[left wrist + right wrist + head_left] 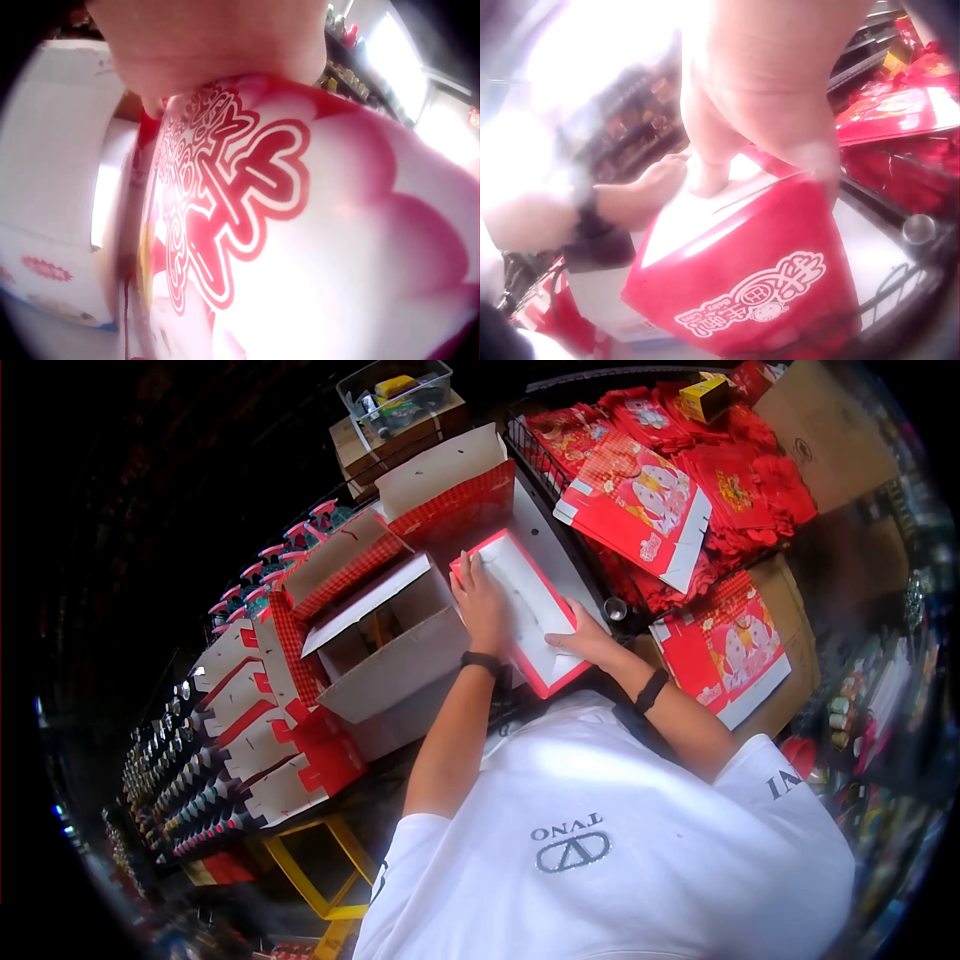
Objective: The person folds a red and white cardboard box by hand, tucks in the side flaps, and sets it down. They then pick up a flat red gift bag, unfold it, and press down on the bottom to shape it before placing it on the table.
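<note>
An open red cardboard gift box (530,595) with a white inside tilts in front of the white shirt, between both hands. My left hand (478,605) grips its left rim, fingers pointing toward the far corner. On the right rim, my right hand (585,638) holds the wall with the thumb inside and the other fingers hidden outside. Red lettering on a white and pink box side (247,202) fills the left wrist view beneath the left hand. A red side (757,277) with white-outlined lettering shows in the right wrist view.
A large open carton (395,680) stands left of the hands. Flattened red printed boxes (640,510) lie on red packets in a wire basket at the right. Several bottles (180,730) line the far left. A clear plastic bin (395,400) sits at the back.
</note>
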Motion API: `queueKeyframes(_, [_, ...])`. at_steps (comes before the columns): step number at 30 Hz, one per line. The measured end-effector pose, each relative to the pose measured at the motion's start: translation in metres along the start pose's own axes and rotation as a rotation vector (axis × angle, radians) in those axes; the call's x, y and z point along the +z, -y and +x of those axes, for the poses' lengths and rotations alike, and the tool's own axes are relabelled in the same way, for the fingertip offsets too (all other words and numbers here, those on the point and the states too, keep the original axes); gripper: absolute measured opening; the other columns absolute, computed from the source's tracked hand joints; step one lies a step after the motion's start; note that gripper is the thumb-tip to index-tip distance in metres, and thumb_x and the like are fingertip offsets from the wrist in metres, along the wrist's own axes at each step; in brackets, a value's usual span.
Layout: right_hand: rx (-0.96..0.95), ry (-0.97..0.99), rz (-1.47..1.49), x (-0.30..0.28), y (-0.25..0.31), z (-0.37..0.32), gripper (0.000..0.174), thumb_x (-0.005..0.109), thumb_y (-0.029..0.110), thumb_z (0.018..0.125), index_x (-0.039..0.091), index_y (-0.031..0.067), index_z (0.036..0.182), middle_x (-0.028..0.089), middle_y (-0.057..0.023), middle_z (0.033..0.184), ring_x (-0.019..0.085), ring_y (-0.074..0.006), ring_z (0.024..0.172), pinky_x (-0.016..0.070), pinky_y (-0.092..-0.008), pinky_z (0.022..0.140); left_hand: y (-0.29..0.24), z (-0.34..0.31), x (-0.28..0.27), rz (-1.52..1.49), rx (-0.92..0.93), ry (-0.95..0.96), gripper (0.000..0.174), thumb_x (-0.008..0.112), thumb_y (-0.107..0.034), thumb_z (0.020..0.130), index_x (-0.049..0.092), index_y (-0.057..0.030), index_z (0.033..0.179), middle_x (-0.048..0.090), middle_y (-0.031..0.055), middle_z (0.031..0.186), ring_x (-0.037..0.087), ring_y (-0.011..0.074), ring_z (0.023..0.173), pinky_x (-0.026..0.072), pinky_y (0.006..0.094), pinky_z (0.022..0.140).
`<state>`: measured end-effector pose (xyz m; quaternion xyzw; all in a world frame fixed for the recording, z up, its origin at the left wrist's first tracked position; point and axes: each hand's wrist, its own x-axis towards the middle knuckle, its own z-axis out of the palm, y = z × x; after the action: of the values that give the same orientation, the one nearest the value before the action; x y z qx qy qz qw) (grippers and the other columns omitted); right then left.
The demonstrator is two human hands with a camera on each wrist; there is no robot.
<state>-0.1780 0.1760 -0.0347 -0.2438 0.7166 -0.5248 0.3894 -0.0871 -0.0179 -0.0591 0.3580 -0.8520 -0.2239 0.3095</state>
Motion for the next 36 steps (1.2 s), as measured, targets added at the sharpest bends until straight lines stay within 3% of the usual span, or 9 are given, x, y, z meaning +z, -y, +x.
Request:
queueKeyframes(6, [0.206, 0.166, 0.239, -0.010, 0.011, 0.002, 0.079, 0.079, 0.018, 0.095, 0.036, -0.0011, 0.159, 0.062, -0.0142, 0.139, 0.060, -0.0210, 0.125, 0.0495, -0.0345, 0.108, -0.002, 0.001, -0.002, 0.005, -0.013, 0.033, 0.052, 0.052, -0.014, 0.104, 0.043, -0.0050, 0.155, 0.037, 0.0189, 0.167, 0.032, 0.0532, 0.151, 0.0265, 0.0571, 0.127])
queueKeyframes(9, [0.031, 0.054, 0.037, 0.000, -0.004, 0.002, 0.070, 0.072, 0.029, 0.100, 0.044, -0.0035, 0.155, 0.060, -0.0221, 0.146, 0.057, -0.0302, 0.136, 0.0456, -0.0423, 0.113, -0.011, 0.000, -0.006, 0.263, 0.085, 0.089, 0.058, 0.053, -0.023, 0.105, 0.041, -0.0061, 0.159, 0.034, 0.0177, 0.170, 0.026, 0.0503, 0.156, 0.0195, 0.0589, 0.128])
queueKeyframes(12, [-0.323, -0.310, -0.957, 0.013, -0.007, -0.010, 0.076, 0.065, 0.043, 0.103, 0.040, -0.0020, 0.159, 0.044, -0.0269, 0.162, 0.040, -0.0407, 0.151, 0.0339, -0.0529, 0.122, -0.008, 0.004, -0.005, 0.258, 0.151, 0.187, 0.067, 0.054, -0.034, 0.104, 0.038, -0.0071, 0.163, 0.030, 0.0163, 0.173, 0.020, 0.0459, 0.160, 0.0134, 0.0604, 0.129])
queueKeyframes(13, [-0.385, -0.171, -1.000, 0.011, 0.013, -0.016, 0.082, 0.057, 0.054, 0.104, 0.036, -0.0009, 0.161, 0.030, -0.0277, 0.169, 0.023, -0.0458, 0.158, 0.0234, -0.0587, 0.126, -0.009, 0.007, -0.005, 0.195, 0.155, 0.228, 0.069, 0.055, -0.037, 0.104, 0.037, -0.0074, 0.164, 0.029, 0.0158, 0.173, 0.019, 0.0443, 0.161, 0.0115, 0.0607, 0.129])
queueKeyframes(16, [-0.442, 0.052, -1.094, 0.020, 0.032, -0.021, 0.081, 0.052, 0.054, 0.106, 0.033, 0.0013, 0.164, 0.026, -0.0230, 0.173, 0.020, -0.0393, 0.161, 0.0186, -0.0554, 0.129, -0.020, 0.006, -0.012, 0.225, 0.215, 0.242, 0.071, 0.056, -0.038, 0.103, 0.038, -0.0055, 0.163, 0.031, 0.0162, 0.172, 0.019, 0.0422, 0.162, 0.0125, 0.0606, 0.129])
queueKeyframes(26, [-0.506, 0.023, -1.214, 0.024, 0.019, -0.014, 0.075, 0.042, 0.057, 0.109, 0.041, 0.0027, 0.161, 0.038, -0.0158, 0.169, 0.026, -0.0326, 0.160, 0.0183, -0.0507, 0.130, -0.020, 0.043, -0.002, 0.134, 0.294, 0.303, 0.075, 0.060, -0.039, 0.102, 0.035, -0.0003, 0.162, 0.034, 0.0199, 0.170, 0.031, 0.0382, 0.158, 0.0190, 0.0522, 0.130])
queueKeyframes(30, [-0.529, -0.009, -1.249, 0.023, 0.017, -0.016, 0.074, 0.040, 0.056, 0.110, 0.042, 0.0030, 0.161, 0.037, -0.0153, 0.170, 0.027, -0.0315, 0.160, 0.0170, -0.0507, 0.130, -0.017, 0.050, 0.007, 0.336, 0.411, 0.383, 0.077, 0.061, -0.038, 0.104, 0.032, 0.0011, 0.163, 0.030, 0.0193, 0.172, 0.028, 0.0344, 0.160, 0.0216, 0.0484, 0.130])
queueKeyframes(33, [-0.545, -0.017, -1.238, 0.024, 0.016, -0.014, 0.070, 0.043, 0.052, 0.110, 0.043, 0.0031, 0.160, 0.038, -0.0160, 0.169, 0.028, -0.0309, 0.159, 0.0183, -0.0511, 0.130, -0.009, 0.051, 0.011, 0.334, 0.426, 0.365, 0.073, 0.059, -0.037, 0.105, 0.034, -0.0019, 0.164, 0.034, 0.0187, 0.171, 0.037, 0.0363, 0.155, 0.0275, 0.0495, 0.127])
queueKeyframes(36, [-0.575, -0.033, -1.230, 0.021, 0.019, -0.014, 0.066, 0.047, 0.047, 0.110, 0.044, 0.0032, 0.159, 0.039, -0.0167, 0.168, 0.030, -0.0305, 0.158, 0.0204, -0.0508, 0.129, 0.018, 0.080, 0.012, 0.102, 0.457, 0.425, 0.060, 0.052, -0.038, 0.110, 0.044, -0.0059, 0.160, 0.055, 0.0217, 0.156, 0.053, 0.0390, 0.143, 0.0421, 0.0456, 0.117])
